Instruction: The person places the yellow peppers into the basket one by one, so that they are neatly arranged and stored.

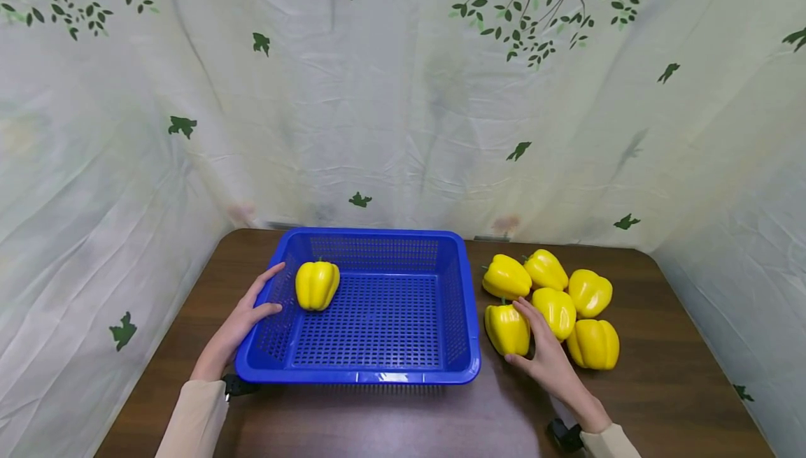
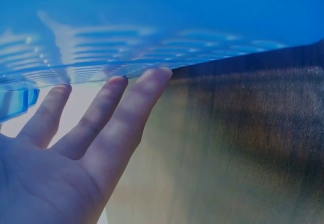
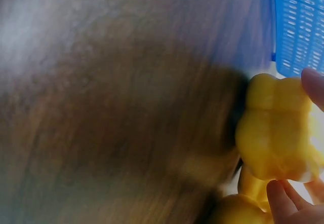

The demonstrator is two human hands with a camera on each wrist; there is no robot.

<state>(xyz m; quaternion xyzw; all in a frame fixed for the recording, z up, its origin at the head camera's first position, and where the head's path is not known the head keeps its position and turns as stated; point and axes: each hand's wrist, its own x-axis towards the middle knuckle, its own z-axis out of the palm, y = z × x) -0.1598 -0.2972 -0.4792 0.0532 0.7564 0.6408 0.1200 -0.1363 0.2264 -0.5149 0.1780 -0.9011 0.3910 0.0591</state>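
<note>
A blue plastic basket (image 1: 359, 377) stands on the table, and one yellow bell pepper (image 1: 317, 286) lies inside it toward the left. My left hand (image 1: 242, 318) holds the basket's left rim, thumb and index finger over the top. In the left wrist view, the other fingers (image 2: 129, 105) stretch against the outer wall below the rim. Right of the basket, my right hand (image 1: 546, 354) grips the nearest-left bell pepper (image 1: 506, 330) between thumb and fingertips. The right wrist view shows this bell pepper (image 3: 276, 127) between the digits.
Several more yellow bell peppers (image 1: 590, 293) lie grouped behind and right of my right hand. The brown wooden table (image 1: 403, 419) reaches a pale cloth backdrop (image 1: 390, 129) with leaf prints, which hangs behind it and along both sides.
</note>
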